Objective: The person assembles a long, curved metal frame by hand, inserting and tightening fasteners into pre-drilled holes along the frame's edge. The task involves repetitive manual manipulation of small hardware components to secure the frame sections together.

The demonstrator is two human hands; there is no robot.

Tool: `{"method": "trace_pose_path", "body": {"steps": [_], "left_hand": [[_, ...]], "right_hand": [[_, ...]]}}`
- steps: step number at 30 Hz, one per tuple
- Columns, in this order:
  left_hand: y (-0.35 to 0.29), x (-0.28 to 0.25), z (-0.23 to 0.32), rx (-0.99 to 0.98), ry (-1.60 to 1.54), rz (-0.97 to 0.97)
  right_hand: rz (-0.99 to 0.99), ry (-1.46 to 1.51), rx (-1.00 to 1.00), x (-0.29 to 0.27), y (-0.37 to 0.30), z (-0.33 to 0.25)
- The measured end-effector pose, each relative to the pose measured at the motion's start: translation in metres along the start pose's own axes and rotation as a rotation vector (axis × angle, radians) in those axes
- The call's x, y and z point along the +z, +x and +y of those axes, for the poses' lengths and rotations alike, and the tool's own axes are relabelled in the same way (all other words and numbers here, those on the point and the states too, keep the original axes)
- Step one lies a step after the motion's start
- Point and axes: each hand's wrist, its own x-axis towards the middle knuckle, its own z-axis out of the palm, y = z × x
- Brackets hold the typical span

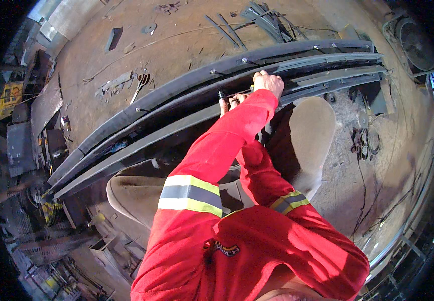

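Observation:
Long dark steel beams (176,83) curve across the floor in front of me, with several bolts (244,60) standing along the far one. My arms cross, the left over the right. Closed in a fist, my left hand (268,83) is over the beams near their middle; what it grips is hidden. My right hand (231,104) sits just left of it, partly behind my left sleeve, its fingers bent round a small part between the beams. A short black cylinder (221,94) rises by those fingertips, and I cannot tell its exact kind.
Red-handled scissors or snips (142,80) lie beyond the beams. Loose metal strips (267,22) are piled at the far side. Cables (365,143) and small parts lie on the floor to the right. A yellow box (11,95) and scrap stand at the left.

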Motion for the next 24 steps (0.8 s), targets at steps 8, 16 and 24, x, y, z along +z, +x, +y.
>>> {"method": "trace_pose_path", "body": {"steps": [8,16,24], "left_hand": [[-0.047,-0.119,-0.027,0.146,-0.498,0.491],[-0.213,-0.037,-0.217,-0.099,-0.636,0.195],[-0.210,0.022,-0.205,-0.134,-0.634,0.158]], "right_hand": [[-0.032,0.011,0.024,-0.004,-0.002,-0.005],[0.051,0.006,0.013,0.001,0.000,-0.010],[0.104,-0.076,-0.008,0.005,0.001,-0.003]]}}
